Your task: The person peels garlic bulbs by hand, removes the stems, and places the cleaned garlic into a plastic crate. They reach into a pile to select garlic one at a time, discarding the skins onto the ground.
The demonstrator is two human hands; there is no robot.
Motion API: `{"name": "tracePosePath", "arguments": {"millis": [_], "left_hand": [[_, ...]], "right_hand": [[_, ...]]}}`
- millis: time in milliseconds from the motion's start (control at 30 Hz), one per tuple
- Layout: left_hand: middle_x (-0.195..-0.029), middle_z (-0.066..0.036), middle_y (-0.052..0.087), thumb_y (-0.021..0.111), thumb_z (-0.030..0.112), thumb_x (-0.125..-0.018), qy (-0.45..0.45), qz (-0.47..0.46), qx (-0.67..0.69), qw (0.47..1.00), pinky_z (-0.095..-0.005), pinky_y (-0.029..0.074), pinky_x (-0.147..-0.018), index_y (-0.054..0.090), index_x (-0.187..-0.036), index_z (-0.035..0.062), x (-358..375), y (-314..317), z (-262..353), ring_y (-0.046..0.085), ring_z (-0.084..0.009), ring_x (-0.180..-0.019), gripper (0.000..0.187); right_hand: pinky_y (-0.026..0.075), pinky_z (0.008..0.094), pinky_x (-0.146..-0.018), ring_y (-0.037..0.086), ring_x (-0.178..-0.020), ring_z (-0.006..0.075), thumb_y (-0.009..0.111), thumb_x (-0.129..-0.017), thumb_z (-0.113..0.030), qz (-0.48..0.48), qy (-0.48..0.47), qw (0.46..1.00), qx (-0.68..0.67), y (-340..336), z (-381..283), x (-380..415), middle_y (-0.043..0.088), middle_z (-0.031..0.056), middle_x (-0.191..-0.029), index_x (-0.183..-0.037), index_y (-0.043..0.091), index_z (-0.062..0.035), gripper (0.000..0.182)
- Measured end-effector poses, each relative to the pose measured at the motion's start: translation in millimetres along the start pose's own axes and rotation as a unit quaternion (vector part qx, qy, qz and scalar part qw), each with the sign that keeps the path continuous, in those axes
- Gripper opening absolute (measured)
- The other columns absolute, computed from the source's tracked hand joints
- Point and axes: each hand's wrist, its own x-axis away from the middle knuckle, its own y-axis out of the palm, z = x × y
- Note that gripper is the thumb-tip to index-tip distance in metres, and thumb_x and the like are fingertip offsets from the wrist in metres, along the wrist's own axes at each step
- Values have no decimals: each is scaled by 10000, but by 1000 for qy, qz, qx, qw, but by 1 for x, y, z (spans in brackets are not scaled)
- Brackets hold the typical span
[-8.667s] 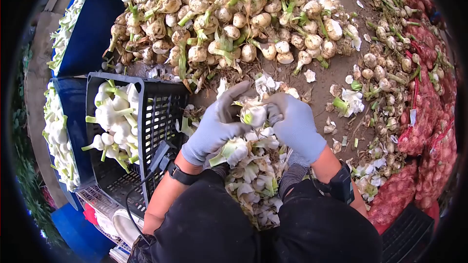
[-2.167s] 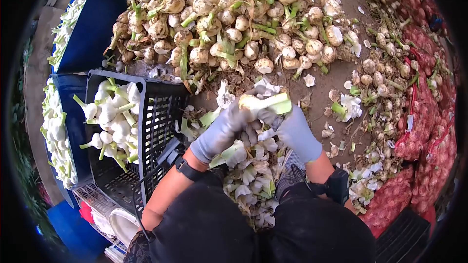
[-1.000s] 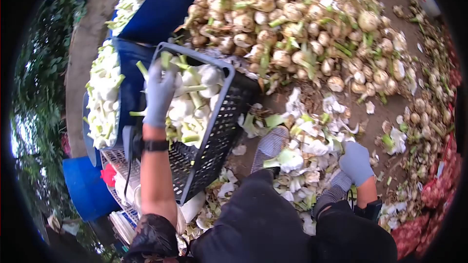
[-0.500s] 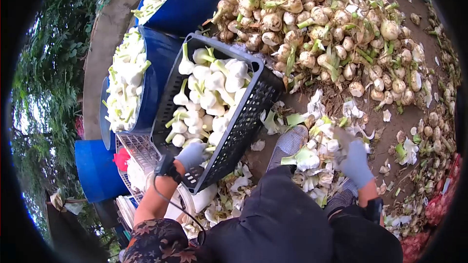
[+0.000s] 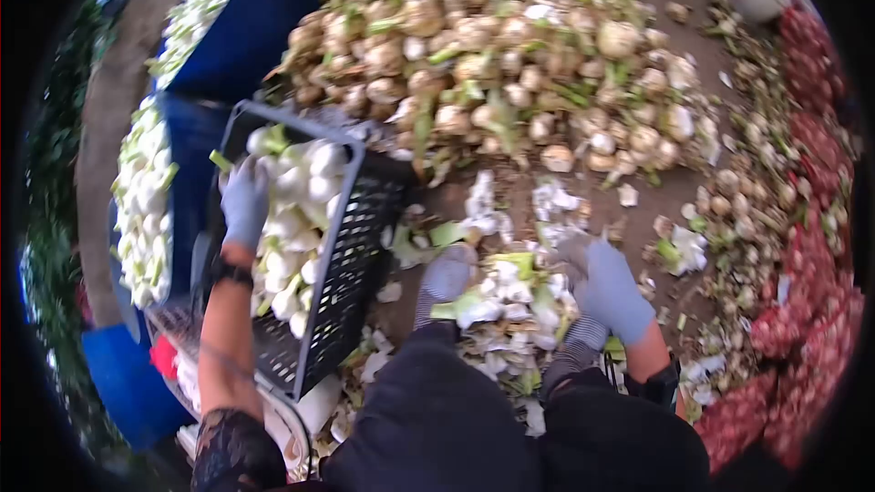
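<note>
My left hand [image 5: 244, 205], in a grey glove, reaches over the near-left side of the black plastic crate [image 5: 342, 251]. Its fingers are closed around a garlic bulb, whose green stem [image 5: 220, 161] sticks out past the fingertips. Beneath and beside it, the crate holds many cleaned white garlic bulbs [image 5: 301, 178]. My right hand [image 5: 618, 290], also gloved, hovers low over the heap of garlic peelings [image 5: 510, 296] between my feet. Its fingers are blurred and point down to the left, so their grip does not show.
A large pile of unpeeled garlic [image 5: 492, 64] lies ahead on the ground. Blue barrels [image 5: 196, 182] full of white bulbs stand left of the crate, and a blue container [image 5: 132, 383] is nearer. Red mesh sacks [image 5: 793, 310] line the right side.
My left hand has moved from the crate's near end up to its left side, onto a garlic bulb. My right hand stays over the peelings. The whole view has shifted to the right.
</note>
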Motion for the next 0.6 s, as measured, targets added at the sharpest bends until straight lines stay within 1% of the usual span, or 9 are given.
{"name": "tracePosePath", "arguments": {"millis": [33, 167, 267, 333, 400, 467, 500, 567, 600], "left_hand": [[-1106, -169, 666, 567, 313, -927, 7, 46, 44, 998, -449, 387, -1023, 663, -1155, 79, 19, -13, 14, 608, -322, -1062, 340], [-983, -154, 685, 666, 160, -859, -13, -220, 173, 960, -338, 514, -750, 701, -1050, 34, 48, -88, 44, 661, -274, -876, 231], [-1001, -135, 676, 650, 52, -853, 116, 14, 238, 964, -311, 503, -762, 673, -1106, 7, 54, -135, 108, 662, -239, -883, 258], [-1031, -123, 677, 626, 52, -892, 83, 12, 328, 941, -312, 513, -807, 662, -1136, 8, 55, -148, 160, 659, -213, -910, 251], [-1110, -97, 668, 601, 10, -903, 129, -153, 509, 837, -287, 499, -886, 636, -1175, -7, 65, -134, 223, 637, -157, -985, 275], [-1114, -106, 663, 673, 90, -878, 108, -262, 534, 797, -287, 504, -878, 524, -1305, -19, 76, -85, 274, 637, -161, -986, 465], [-1113, -110, 660, 695, 117, -871, 96, -297, 547, 776, -279, 507, -868, 476, -1348, -29, 82, -59, 297, 636, -156, -981, 545], [-1120, -109, 650, 718, 142, -862, -26, -409, 695, 591, -259, 513, -846, 410, -1388, -55, 90, -27, 329, 633, -140, -968, 641], [-1130, -104, 639, 726, 130, -858, -72, -442, 714, 538, -240, 514, -833, 420, -1379, -67, 89, -30, 332, 630, -122, -954, 636]], "right_hand": [[500, 473, -775, 621, -907, 375, 609, -819, -113, 35, 40, 998, -27, -9, 5, -10, 635, 187, -980, -984, 683, -79, 185], [516, 448, -838, 640, -940, 370, 600, -870, -139, 103, 119, 987, 14, -11, 39, -83, 634, 177, -1106, -1231, 619, -143, 362], [522, 456, -868, 655, -946, 376, 630, -825, -130, 63, 161, 977, 125, 35, 69, -127, 624, 157, -1188, -1327, 553, -190, 511], [522, 463, -859, 650, -950, 396, 636, -824, -135, 58, 197, 978, 22, 43, 75, -135, 639, 169, -1161, -1295, 581, -167, 475], [513, 454, -862, 634, -1007, 403, 634, -850, -161, 107, 169, 968, -152, 47, 65, -120, 654, 204, -1134, -1239, 615, -117, 392], [497, 383, -908, 652, -1036, 319, 628, -857, -86, 144, 115, 971, -152, 28, 11, -93, 671, 177, -1136, -1222, 611, -42, 368], [496, 392, -924, 641, -1053, 332, 615, -897, -103, 157, 72, 974, -146, 20, -11, -81, 647, 172, -1189, -1235, 604, -46, 343], [508, 324, -904, 647, -1028, 281, 589, -913, -83, 195, -22, 967, -163, 18, -20, -61, 651, 162, -1129, -1261, 581, -59, 349], [508, 324, -904, 647, -1028, 281, 589, -913, -83, 196, -13, 967, -163, 17, -16, -55, 651, 162, -1129, -1261, 581, -59, 349]]}}
